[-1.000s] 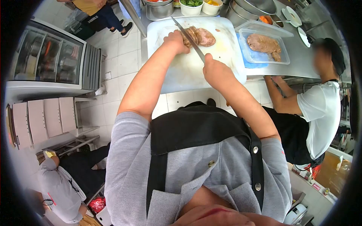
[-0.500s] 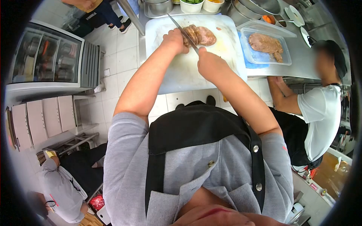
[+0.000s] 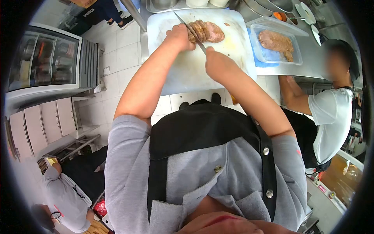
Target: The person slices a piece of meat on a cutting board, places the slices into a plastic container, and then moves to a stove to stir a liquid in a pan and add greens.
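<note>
A partly sliced roll of brown meat (image 3: 214, 32) lies on the white cutting board (image 3: 171, 80), its slices leaning together at the left. My right hand (image 3: 220, 67) is closed around the handle of a long knife (image 3: 199, 42). The blade runs slantwise across the sliced part, its tip beyond the meat at upper left. My left hand (image 3: 180, 38) sits left of the blade with curled fingers against the sliced end; its fingertips are partly hidden. A small meat scrap (image 3: 226, 24) rests near the board's far edge.
A clear plastic container (image 3: 299, 58) with another meat piece (image 3: 275, 41) stands right of the board. Metal pots (image 3: 249, 9) and white tubs (image 3: 196, 3) are at the back. One co-worker (image 3: 331, 105) stands close on the right, another person (image 3: 66, 191) at lower left.
The view has shifted slightly, so the board sits a little higher in it. The knife stays across the meat, and both hands keep nearly the same places.
</note>
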A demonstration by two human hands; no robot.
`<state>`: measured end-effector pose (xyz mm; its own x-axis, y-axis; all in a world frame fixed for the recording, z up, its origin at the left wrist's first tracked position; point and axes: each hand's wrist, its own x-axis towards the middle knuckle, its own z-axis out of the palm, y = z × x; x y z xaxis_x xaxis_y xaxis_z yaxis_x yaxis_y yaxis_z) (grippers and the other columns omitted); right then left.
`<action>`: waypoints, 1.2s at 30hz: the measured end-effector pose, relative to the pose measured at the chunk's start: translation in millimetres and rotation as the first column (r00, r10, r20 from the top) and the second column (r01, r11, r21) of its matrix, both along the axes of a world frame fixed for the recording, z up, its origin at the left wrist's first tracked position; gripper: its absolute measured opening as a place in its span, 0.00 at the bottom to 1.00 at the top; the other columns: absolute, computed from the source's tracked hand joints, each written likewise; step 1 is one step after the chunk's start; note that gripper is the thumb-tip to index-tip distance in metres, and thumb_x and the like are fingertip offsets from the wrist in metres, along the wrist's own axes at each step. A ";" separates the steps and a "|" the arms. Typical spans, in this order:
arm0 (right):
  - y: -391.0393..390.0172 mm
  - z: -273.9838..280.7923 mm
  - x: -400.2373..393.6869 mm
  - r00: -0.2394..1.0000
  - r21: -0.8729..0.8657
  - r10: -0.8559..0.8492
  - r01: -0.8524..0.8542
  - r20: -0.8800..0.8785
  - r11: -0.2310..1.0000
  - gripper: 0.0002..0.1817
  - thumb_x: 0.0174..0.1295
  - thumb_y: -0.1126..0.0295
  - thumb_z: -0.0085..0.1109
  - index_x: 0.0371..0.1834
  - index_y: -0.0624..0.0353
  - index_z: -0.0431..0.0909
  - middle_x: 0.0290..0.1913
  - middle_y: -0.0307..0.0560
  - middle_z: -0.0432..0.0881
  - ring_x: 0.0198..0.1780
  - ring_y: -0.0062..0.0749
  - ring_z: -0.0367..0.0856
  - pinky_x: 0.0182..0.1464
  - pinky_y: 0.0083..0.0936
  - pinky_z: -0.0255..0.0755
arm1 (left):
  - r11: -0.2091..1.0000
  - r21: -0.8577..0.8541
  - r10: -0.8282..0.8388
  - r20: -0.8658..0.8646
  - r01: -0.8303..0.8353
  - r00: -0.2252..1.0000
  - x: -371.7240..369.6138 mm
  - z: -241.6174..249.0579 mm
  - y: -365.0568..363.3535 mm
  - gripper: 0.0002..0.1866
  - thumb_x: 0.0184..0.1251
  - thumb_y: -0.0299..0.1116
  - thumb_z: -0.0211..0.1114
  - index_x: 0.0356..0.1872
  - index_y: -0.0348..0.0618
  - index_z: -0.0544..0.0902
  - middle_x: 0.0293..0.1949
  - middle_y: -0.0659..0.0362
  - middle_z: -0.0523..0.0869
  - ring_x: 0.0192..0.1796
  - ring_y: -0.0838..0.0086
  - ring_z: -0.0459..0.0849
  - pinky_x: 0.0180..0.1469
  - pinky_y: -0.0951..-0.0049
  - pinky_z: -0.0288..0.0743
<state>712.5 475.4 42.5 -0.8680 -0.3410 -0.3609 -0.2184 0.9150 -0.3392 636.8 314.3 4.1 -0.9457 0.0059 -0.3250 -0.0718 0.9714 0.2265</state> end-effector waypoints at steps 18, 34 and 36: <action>-26.8 -38.5 -36.4 0.999 -0.011 -0.018 0.017 -0.039 1.000 0.12 0.64 0.74 0.43 0.48 0.65 0.69 0.43 0.60 0.83 0.47 0.52 0.83 0.48 0.44 0.76 | 1.000 0.013 0.010 -0.012 -0.010 1.000 -6.1 3.6 1.5 0.48 0.35 0.52 0.77 0.57 0.32 0.69 0.55 0.43 0.78 0.56 0.55 0.80 0.57 0.65 0.76; 21.2 13.2 37.5 0.992 -0.029 -0.100 0.098 -0.079 0.995 0.09 0.64 0.72 0.44 0.42 0.66 0.65 0.33 0.64 0.83 0.39 0.57 0.83 0.42 0.48 0.75 | 0.986 0.151 0.061 0.051 -0.068 0.997 -7.5 -6.6 -11.8 0.57 0.29 0.55 0.82 0.62 0.32 0.65 0.57 0.45 0.76 0.59 0.56 0.77 0.61 0.66 0.73; 21.0 19.0 38.1 0.988 -0.037 -0.098 0.094 -0.117 0.995 0.08 0.64 0.72 0.45 0.42 0.66 0.65 0.32 0.64 0.82 0.38 0.57 0.83 0.40 0.49 0.75 | 0.987 0.149 0.046 0.052 -0.054 0.998 -9.3 -8.9 -13.1 0.55 0.30 0.55 0.82 0.61 0.32 0.67 0.57 0.45 0.77 0.59 0.56 0.77 0.61 0.66 0.73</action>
<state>750.7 496.4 61.4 -0.9332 -0.2638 -0.2442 -0.1707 0.9230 -0.3448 627.5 301.2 -4.8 -0.9292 0.0113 -0.3694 -0.1337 0.9215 0.3646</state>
